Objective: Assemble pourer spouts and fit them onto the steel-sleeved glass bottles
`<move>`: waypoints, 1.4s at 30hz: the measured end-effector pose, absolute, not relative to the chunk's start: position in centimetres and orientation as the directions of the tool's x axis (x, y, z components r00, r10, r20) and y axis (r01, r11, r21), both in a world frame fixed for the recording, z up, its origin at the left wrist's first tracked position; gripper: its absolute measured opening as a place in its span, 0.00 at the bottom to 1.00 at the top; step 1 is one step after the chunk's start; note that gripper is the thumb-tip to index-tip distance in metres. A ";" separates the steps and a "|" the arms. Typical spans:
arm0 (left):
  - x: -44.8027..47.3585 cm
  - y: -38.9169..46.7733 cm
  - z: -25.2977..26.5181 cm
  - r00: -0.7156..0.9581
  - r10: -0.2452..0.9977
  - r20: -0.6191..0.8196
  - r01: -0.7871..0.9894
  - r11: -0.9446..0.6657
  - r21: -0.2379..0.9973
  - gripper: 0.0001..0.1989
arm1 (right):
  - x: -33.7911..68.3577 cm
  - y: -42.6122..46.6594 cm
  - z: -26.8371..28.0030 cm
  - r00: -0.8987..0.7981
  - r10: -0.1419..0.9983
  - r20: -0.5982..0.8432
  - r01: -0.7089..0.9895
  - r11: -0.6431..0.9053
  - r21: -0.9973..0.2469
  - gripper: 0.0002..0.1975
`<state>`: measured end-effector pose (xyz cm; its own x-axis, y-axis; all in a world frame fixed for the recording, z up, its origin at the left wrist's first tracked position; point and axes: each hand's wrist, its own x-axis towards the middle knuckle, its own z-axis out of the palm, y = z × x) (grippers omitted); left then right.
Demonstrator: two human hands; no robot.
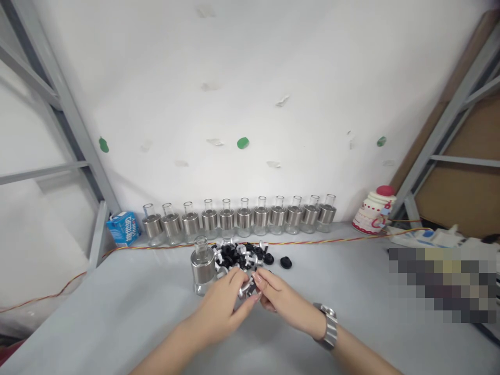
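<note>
My left hand (223,304) is closed around a small silver bottle stopper with a black part (245,289), close to the front of the pile. From the other side, my right hand (282,299), with a metal watch on its wrist, pinches the dark end of the same piece; its fingertips partly hide it. Just beyond both hands lies a pile of loose black and silver stopper parts (236,256). An upright glass bottle with a steel band (203,266) stands beside my left hand, its neck uncovered. Two black caps, one of them farther right (286,262), lie at the pile's edge.
Along the white wall runs a row of several similar glass bottles (244,216). A red and yellow wire (312,241) crosses the grey table (128,297) before them. A blue carton (124,229) stands at left, a white and red jar (373,211) at right.
</note>
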<state>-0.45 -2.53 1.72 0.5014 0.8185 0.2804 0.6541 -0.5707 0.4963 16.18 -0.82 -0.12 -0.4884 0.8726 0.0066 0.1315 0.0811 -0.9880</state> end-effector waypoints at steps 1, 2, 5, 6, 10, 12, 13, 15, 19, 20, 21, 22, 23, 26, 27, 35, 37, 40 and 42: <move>-0.5 -2.5 1.8 0.505 0.818 0.277 0.655 -0.572 0.494 0.10 | 16.1 -0.8 -0.1 -0.495 0.869 0.007 0.118 0.075 -0.990 0.18; -0.5 -2.5 1.8 0.508 0.816 0.276 0.654 -0.574 0.493 0.10 | 16.1 -0.8 -0.1 -0.501 0.866 0.008 0.103 0.069 -0.992 0.18; -0.6 -2.3 1.5 0.511 0.812 0.281 0.663 -0.581 0.473 0.11 | 15.9 -0.7 -0.1 -0.514 0.858 0.012 0.057 0.048 -0.997 0.19; -0.6 -2.2 1.4 0.509 0.812 0.285 0.671 -0.582 0.460 0.11 | 15.8 -0.7 -0.1 -0.516 0.857 0.014 0.041 0.041 -0.998 0.19; -0.6 -1.8 0.9 0.500 0.819 0.281 0.727 -0.573 0.378 0.13 | 15.5 -0.8 0.1 -0.522 0.853 0.018 -0.016 0.012 -1.000 0.20; -0.6 -1.8 1.0 0.501 0.821 0.273 0.756 -0.568 0.323 0.13 | 15.4 -0.8 0.2 -0.523 0.852 0.018 -0.028 0.004 -1.000 0.20; -0.6 -1.8 1.1 0.502 0.821 0.271 0.767 -0.568 0.299 0.13 | 15.4 -0.8 0.2 -0.522 0.853 0.016 -0.030 0.001 -1.000 0.21; -0.6 -2.0 1.3 0.512 0.816 0.268 0.775 -0.574 0.265 0.12 | 15.3 -0.8 0.2 -0.521 0.854 0.009 -0.027 -0.006 -1.000 0.21; -0.6 -2.1 1.4 0.536 0.806 0.251 0.779 -0.587 0.223 0.11 | 15.3 -0.7 -0.2 -0.514 0.858 0.006 -0.040 -0.017 -0.999 0.21; -0.6 -2.1 1.4 0.537 0.806 0.249 0.782 -0.586 0.213 0.11 | 15.3 -0.7 -0.3 -0.511 0.859 0.008 -0.046 -0.018 -0.999 0.21; -0.6 -2.1 1.3 0.536 0.806 0.251 0.786 -0.585 0.200 0.11 | 15.2 -0.7 -0.5 -0.510 0.860 0.009 -0.051 -0.019 -0.999 0.21; -0.6 -2.1 1.3 0.535 0.806 0.254 0.790 -0.584 0.187 0.11 | 15.2 -0.7 -0.5 -0.508 0.861 0.010 -0.052 -0.019 -0.998 0.21; -0.5 -2.1 1.3 0.535 0.805 0.258 0.794 -0.583 0.172 0.11 | 15.2 -0.7 -0.6 -0.507 0.862 0.011 -0.050 -0.016 -0.999 0.21; -0.5 -2.1 1.1 0.531 0.802 0.276 0.808 -0.577 0.123 0.11 | 15.0 -0.8 -0.8 -0.499 0.866 0.023 -0.033 0.007 -0.999 0.20; -0.5 -2.2 1.1 0.530 0.799 0.284 0.811 -0.575 0.106 0.11 | 15.0 -0.9 -0.8 -0.497 0.867 0.029 -0.030 0.017 -0.999 0.20; -0.7 -2.2 1.2 0.543 0.778 0.316 0.803 -0.591 0.076 0.10 | 14.8 -1.2 -0.8 -0.487 0.871 0.058 -0.031 0.049 -0.998 0.18; -0.6 -2.2 1.2 0.536 0.785 0.312 0.806 -0.585 0.088 0.10 | 14.8 -1.2 -1.0 -0.481 0.873 0.079 -0.021 0.079 -0.997 0.18; -0.6 -2.2 1.1 0.532 0.782 0.325 0.792 -0.595 0.133 0.09 | 14.7 -1.2 -1.1 -0.464 0.878 0.116 0.002 0.132 -0.991 0.17; -0.6 -2.2 0.8 0.522 0.776 0.353 0.773 -0.606 0.190 0.09 | 14.7 -1.3 -1.1 -0.456 0.880 0.132 0.006 0.152 -0.988 0.16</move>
